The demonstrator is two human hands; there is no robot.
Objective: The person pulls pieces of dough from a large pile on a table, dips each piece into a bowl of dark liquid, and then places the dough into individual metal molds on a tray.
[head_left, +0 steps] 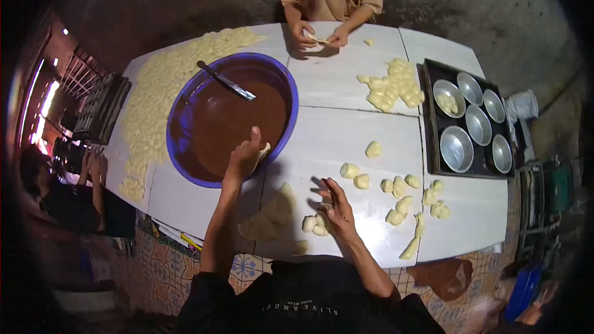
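1. The left hand [242, 159] has its fingers curled around a small, pale, soft dough piece [265, 149] at the bowl's near rim; their grip is partly hidden.
2. The right hand [339, 210] is open, its fingers spread above smooth, cream-coloured dough balls [315, 224]; I cannot tell whether they touch.
3. Between the forearms, flat, pale, triangular dough sheets [279, 205] lie on the white-topped bench [346, 130], apparently unshaped.
4. Beyond the left hand stands a wide blue plastic bowl [293, 96] of smooth brown paste [247, 111], still plentiful.
5. To the right, loose rounded lumps [349, 171] look already shaped.
6. Farther out, dough shows in one of six round silver metal tins [456, 148]; a broad spread of pale dough pieces [161, 86] covers the left end, so the work seems well short of finished.
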